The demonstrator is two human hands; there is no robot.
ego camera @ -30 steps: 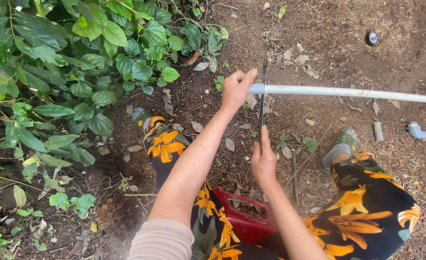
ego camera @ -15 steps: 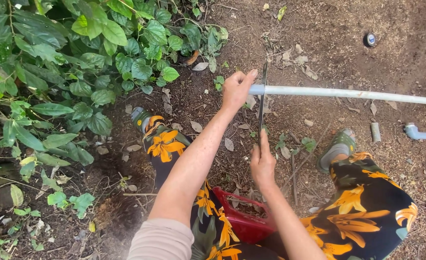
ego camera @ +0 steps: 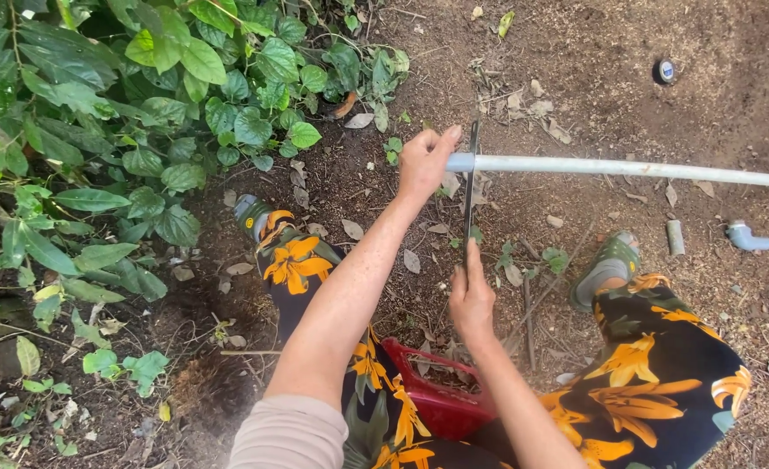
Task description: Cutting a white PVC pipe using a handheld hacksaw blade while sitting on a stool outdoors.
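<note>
Gripping smooth grey pipe (ego camera: 627, 168), left hand (ego camera: 425, 161); right hand (ego camera: 471, 300) holds thin saw blade (ego camera: 469, 187).

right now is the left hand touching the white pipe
Touching. The head view shows the left hand closed over the end of the white pipe, beside the saw blade that crosses it.

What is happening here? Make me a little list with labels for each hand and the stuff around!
Place: outdoors, bare soil with dry leaves
Left hand: grips the end of a long white pipe held level above the ground
Right hand: holds the near end of a thin dark saw blade that crosses the pipe near its end
Clothing: dark trousers with orange flowers, green shoes
Below the arms: red basket
Left side: green leafy plants
On the ground, right: short pipe piece, grey elbow fitting
</note>
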